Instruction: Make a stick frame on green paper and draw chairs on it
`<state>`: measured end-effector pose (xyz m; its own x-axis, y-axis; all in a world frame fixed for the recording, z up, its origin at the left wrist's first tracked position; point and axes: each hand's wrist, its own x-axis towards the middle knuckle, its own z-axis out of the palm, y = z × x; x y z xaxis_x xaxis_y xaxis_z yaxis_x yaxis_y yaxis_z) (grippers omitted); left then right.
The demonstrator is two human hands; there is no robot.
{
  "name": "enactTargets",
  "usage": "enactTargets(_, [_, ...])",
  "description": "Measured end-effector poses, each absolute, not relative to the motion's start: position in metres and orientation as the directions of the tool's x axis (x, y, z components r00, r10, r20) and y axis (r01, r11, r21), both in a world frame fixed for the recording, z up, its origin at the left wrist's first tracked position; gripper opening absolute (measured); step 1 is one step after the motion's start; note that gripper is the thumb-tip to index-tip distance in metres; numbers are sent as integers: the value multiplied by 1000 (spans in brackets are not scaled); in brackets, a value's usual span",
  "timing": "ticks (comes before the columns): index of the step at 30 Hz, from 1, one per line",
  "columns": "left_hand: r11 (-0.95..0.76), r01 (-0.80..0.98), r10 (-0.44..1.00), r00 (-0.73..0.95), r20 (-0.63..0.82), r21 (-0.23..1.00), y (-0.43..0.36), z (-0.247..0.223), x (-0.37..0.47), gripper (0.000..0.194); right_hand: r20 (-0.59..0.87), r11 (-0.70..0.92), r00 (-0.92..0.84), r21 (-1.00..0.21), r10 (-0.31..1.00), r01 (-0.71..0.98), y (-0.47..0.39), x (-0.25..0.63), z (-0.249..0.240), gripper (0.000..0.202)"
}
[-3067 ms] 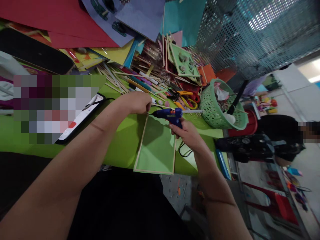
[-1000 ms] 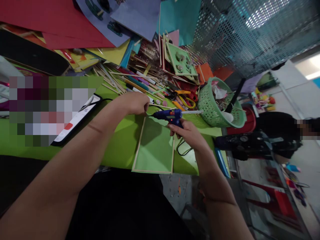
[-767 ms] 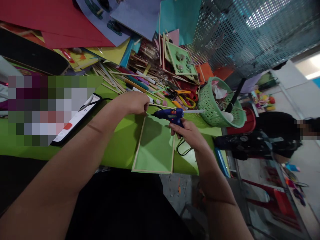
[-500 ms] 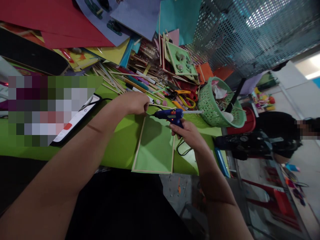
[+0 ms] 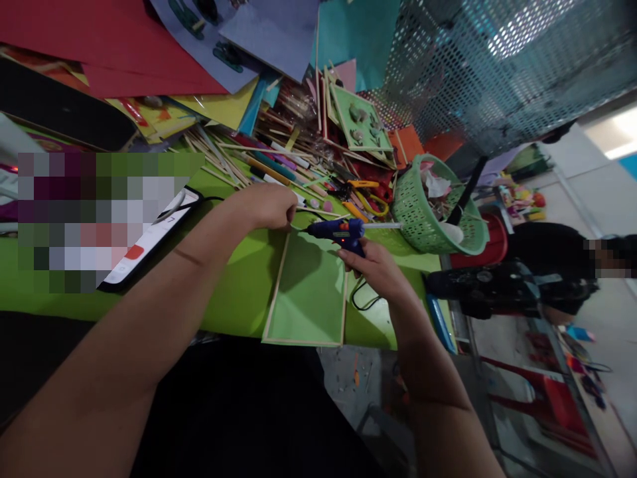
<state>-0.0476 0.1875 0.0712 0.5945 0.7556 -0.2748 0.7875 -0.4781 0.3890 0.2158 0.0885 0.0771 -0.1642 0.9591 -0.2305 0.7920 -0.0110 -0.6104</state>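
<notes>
My right hand (image 5: 367,259) is wrapped round the grip of a blue hot glue gun (image 5: 336,230), with a red light lit on it and a pale glue stick (image 5: 383,226) poking from its back. The nozzle points left, close to the fingers of my left hand (image 5: 271,204). Those fingers are curled together at the far left corner of a light green board (image 5: 311,292); what they pinch is hidden. Thin wooden strips (image 5: 277,287) run along the board's left, right and near edges. The hand and the gun partly cover its far edge.
Behind lie loose sticks (image 5: 219,156), markers and yellow scissors (image 5: 377,202). A green basket (image 5: 423,219) stands right, near a decorated green panel (image 5: 361,119). On the left is a phone (image 5: 144,249), partly blurred out. A person in black (image 5: 552,272) is farther right.
Both hands and the glue gun stay almost where they were. A digit on the phone screen has gone from 6 to 7.
</notes>
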Motion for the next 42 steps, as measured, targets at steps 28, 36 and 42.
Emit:
enactTargets(28, [-484, 793, 757, 592, -277, 371, 189, 69, -47, 24, -193, 21, -177, -618, 965, 786, 90, 210, 75, 37])
enactTargets(36, [-500, 779, 755, 606, -251, 378, 190, 65, -48, 26, -207, 9, -154, -572, 966, 820, 85, 217, 81, 37])
enactTargets(42, [-502, 782, 753, 605, -260, 369, 191, 66, -48, 25, -204, 13, -166, -595, 965, 803, 84, 215, 80, 37])
